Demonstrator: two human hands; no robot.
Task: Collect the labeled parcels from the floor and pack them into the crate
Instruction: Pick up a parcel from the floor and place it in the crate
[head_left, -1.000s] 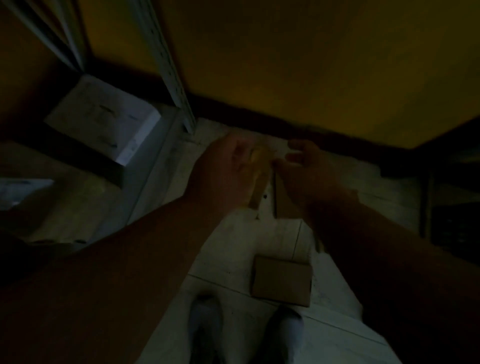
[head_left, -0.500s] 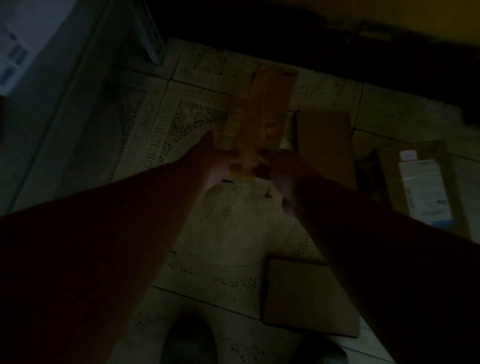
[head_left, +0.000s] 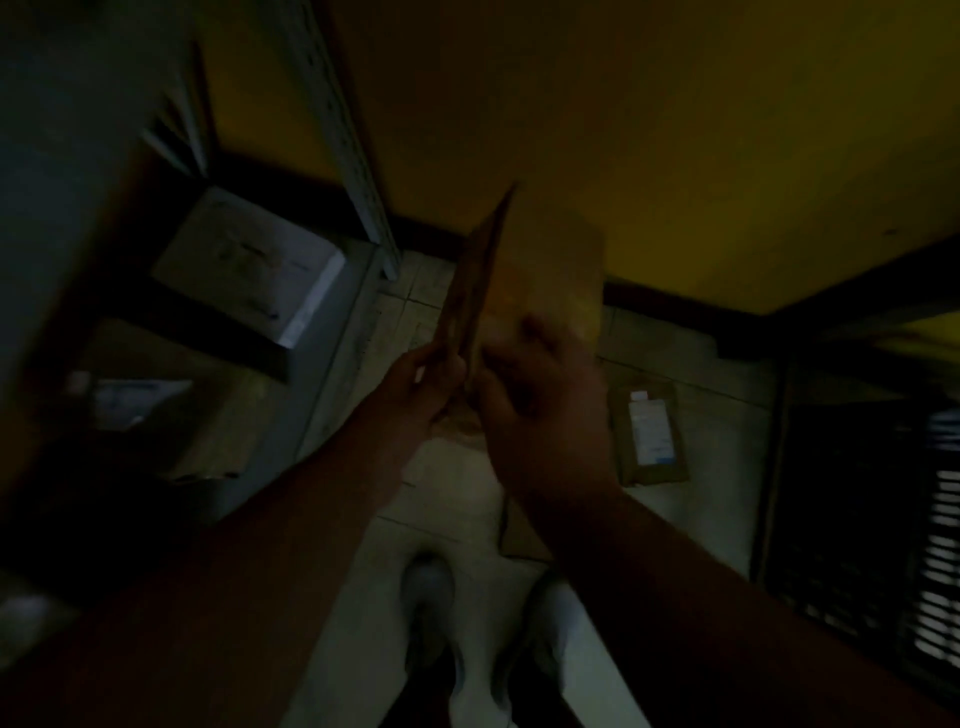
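1. Head view, count: three brown parcels are seen. One long parcel (head_left: 540, 291) is held upright at the frame's centre. One labeled parcel (head_left: 649, 434) lies on the tiled floor (head_left: 717, 467) at centre right, and one plain parcel (head_left: 522, 535) is partly hidden under the right forearm.
2. A dark slatted crate (head_left: 857, 519) is seen at the right edge; its contents cannot be made out.
3. The long parcel's lower end is gripped by the left hand (head_left: 421, 384) and the right hand (head_left: 545, 405), both arms stretched forward.
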